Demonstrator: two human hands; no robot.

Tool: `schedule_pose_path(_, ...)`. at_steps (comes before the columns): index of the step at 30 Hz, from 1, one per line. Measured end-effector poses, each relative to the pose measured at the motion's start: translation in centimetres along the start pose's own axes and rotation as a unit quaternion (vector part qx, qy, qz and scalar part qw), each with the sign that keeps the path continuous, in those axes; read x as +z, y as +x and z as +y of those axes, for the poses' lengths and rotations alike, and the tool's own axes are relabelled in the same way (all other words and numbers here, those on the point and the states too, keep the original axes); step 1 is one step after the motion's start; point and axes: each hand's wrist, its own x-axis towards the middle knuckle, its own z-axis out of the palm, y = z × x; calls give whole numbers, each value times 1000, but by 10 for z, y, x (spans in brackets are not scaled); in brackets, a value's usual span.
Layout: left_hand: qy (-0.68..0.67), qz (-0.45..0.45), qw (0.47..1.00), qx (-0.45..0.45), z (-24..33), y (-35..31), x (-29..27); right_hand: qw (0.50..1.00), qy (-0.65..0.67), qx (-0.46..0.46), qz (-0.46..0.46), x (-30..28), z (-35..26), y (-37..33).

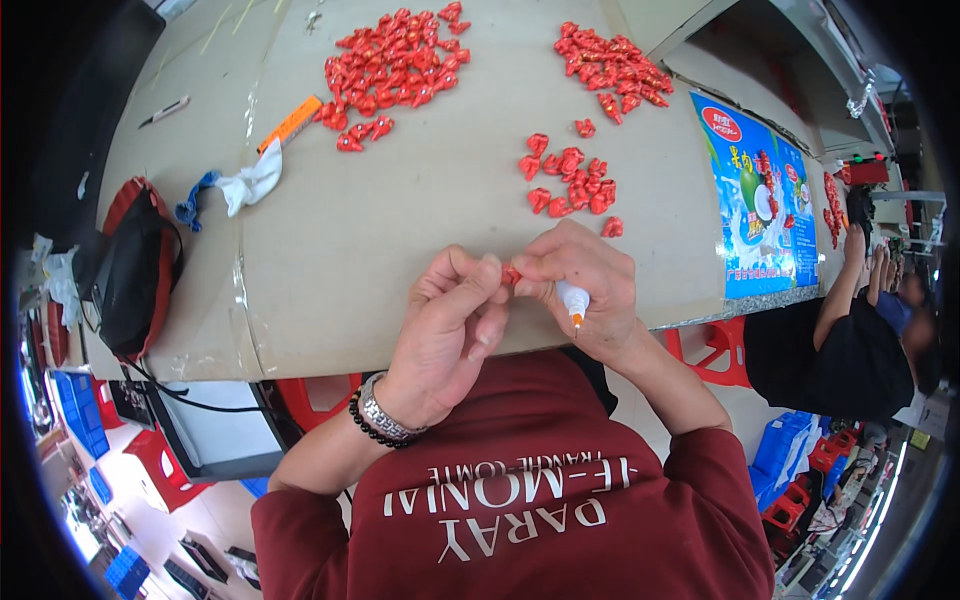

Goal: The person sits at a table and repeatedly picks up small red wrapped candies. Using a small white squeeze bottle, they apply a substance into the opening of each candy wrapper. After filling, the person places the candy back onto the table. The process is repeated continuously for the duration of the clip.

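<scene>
Red trinket (pixel 511 274) is pinched over the worktop (pixel 350 270) between the closed grips of left hand (pixel 447 325) and right hand (pixel 598 285); its long axis is hidden; a white marker (pixel 573 299) is also held by the right.

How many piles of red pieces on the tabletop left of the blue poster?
3: largest pile, back left; second pile, back right; smallest pile, just in front of that. Loose pieces not counted.

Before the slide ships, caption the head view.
Left hand and right hand hold a small red piece over the table, the right also holding a white pen; red piles lie beyond.
</scene>
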Motion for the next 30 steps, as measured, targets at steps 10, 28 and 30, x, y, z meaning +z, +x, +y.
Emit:
schedule_pose_path(10, 101, 4, 995, 5, 8, 0, 3, 969, 97, 227, 16, -8, -7, 8)
schedule_pose_path(28, 623, 53, 722, 298, 67, 25, -17, 953, 22, 289, 84, -35, 27, 80)
schedule_pose_path(30, 757, 138, 505, 391, 91, 34, -21, 948, -142, 277, 69, -50, 63, 97)
